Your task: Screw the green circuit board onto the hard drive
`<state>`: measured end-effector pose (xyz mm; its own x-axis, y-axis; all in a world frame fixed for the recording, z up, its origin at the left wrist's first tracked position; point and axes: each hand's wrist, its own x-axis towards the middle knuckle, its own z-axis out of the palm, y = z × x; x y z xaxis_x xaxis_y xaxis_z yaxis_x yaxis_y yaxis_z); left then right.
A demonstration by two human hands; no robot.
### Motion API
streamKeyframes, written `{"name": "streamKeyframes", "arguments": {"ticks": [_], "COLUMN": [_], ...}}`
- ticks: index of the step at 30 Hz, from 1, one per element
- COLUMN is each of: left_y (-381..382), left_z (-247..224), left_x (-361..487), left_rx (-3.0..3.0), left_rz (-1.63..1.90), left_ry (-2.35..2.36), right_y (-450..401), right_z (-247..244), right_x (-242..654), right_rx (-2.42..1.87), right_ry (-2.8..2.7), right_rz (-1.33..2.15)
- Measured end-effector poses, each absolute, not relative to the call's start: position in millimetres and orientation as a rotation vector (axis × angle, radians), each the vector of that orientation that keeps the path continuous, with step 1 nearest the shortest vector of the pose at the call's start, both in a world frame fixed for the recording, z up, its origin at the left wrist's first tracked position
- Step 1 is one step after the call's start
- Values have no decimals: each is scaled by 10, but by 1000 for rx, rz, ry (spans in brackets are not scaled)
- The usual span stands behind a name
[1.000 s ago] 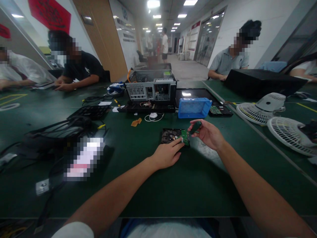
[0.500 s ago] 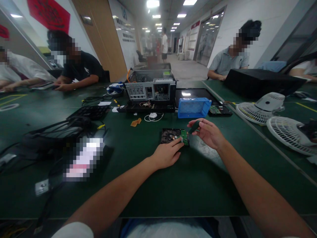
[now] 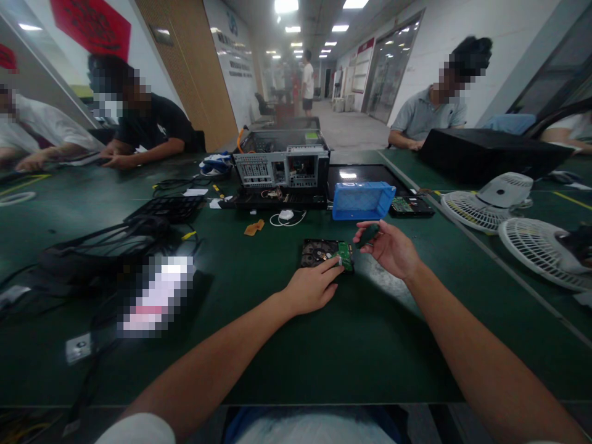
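A green surface [image 3: 296, 364] stretches across an office, with a person in a dark shirt [image 3: 157, 126] seated beyond the far edge on the left and another in grey [image 3: 428, 114] on the right. A black box [image 3: 490, 154] sits by the far edge to the right; a computer case [image 3: 259, 171], lying with its metal back panel facing the camera, occupies the middle of that edge. Two white fans [image 3: 462, 209] lie toward the right, well apart from the hands. A blue plastic bin [image 3: 356, 208] is tipped on its side in front of the case, between the far edge and the worker's hands.

The left hand [image 3: 312, 287], palm down with fingers extended, rests its fingertips on a hard drive [image 3: 317, 251] without gripping it. The drive lies flat on the surface, about midway between the near and far edges, its green circuit board [image 3: 345, 248] facing up at the right end. Just to the right, the right hand [image 3: 391, 250] hangs above the surface, fingers curled around a dark green tool handle [image 3: 369, 235]; whether the tool touches the drive cannot be made out.
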<state>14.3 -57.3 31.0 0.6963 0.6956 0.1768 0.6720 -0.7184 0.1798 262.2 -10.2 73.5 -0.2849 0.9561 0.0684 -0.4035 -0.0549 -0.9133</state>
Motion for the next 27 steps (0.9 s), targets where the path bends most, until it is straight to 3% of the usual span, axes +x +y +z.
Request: {"name": "streamKeyframes", "arguments": {"ticks": [27], "left_y": [-576], "left_z": [338], "left_x": [107], "left_rx": [2774], "left_rz": [334], "left_ry": [1131], "right_y": [-153], "right_z": [777], "right_x": [2579], "right_rx": [-759], "right_ry": [-1224], "right_rz": [1500]}}
